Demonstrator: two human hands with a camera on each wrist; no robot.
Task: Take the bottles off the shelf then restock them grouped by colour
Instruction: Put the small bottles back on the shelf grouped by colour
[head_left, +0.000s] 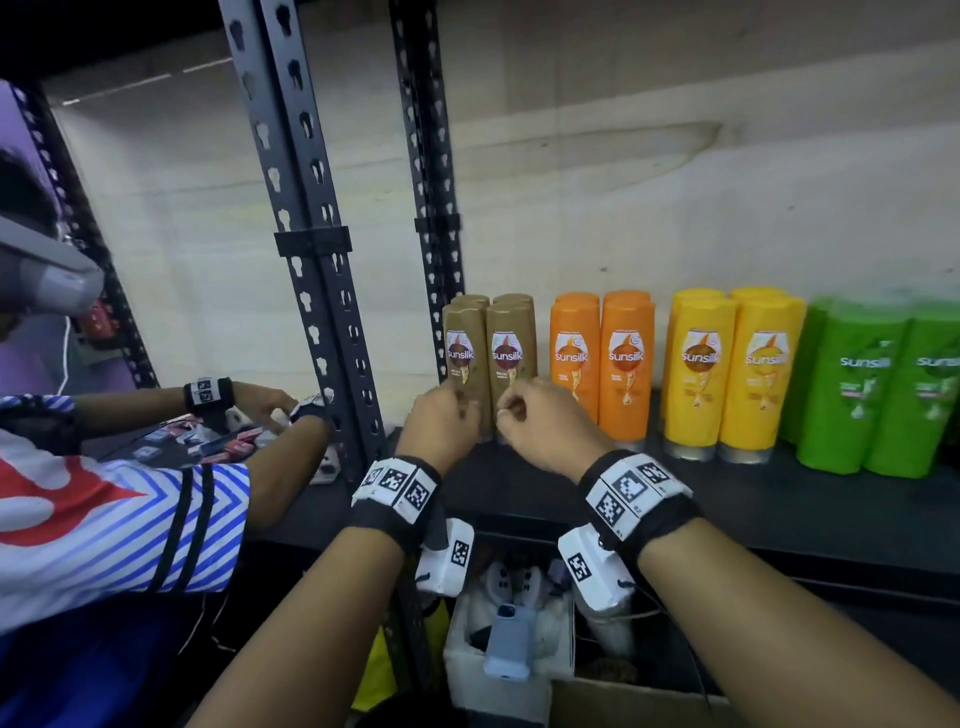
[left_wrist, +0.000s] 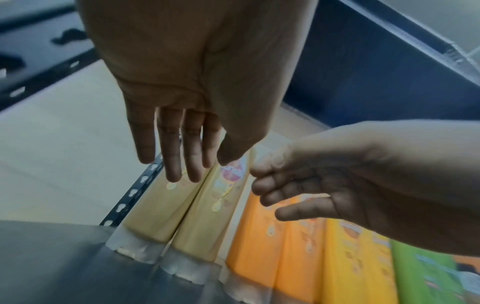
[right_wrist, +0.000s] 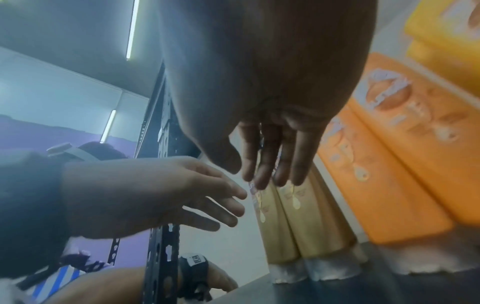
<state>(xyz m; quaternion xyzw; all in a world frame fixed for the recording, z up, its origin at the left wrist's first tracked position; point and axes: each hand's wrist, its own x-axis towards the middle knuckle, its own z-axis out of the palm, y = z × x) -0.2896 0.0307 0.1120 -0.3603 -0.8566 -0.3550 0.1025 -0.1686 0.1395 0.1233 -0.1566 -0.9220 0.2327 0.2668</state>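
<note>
Standing in colour groups along a dark shelf (head_left: 727, 499), the bottles are seen from the head camera with part of the row lost: the green bottles (head_left: 878, 389) are cut off by the right edge, and the lower fronts of the brown bottles (head_left: 491, 353) are hidden behind two hands. Each group is set two deep, cap down, with a "sunsilk" label legible on the front ones; brown is placed leftmost beside the perforated upright (head_left: 322, 291), then the orange bottles (head_left: 602, 358), then the yellow bottles (head_left: 732, 374). The left hand (head_left: 439, 423) and the right hand (head_left: 545, 428) are raised just in front of the brown pair, knuckles to the camera, so finger contact cannot be judged from here. A second person in a striped sleeve (head_left: 130, 525) is partly cropped at the left.

From the left wrist, the picture is dim and the labels are smeared. The left hand (left_wrist: 182, 92) is shown with fingers straight and relaxed, tips over the upper brown bottles (left_wrist: 182, 216), nothing gripped. The right hand (left_wrist: 350, 185) is seen alongside, loosely curled and empty, above the orange bottles (left_wrist: 272, 236).

From the right wrist, motion blur softens everything. The right hand (right_wrist: 272, 102) hangs with fingers extended toward the brown bottles (right_wrist: 298, 222); whether they touch cannot be told. The left hand (right_wrist: 155, 195) is held flat and empty beside them.
</note>
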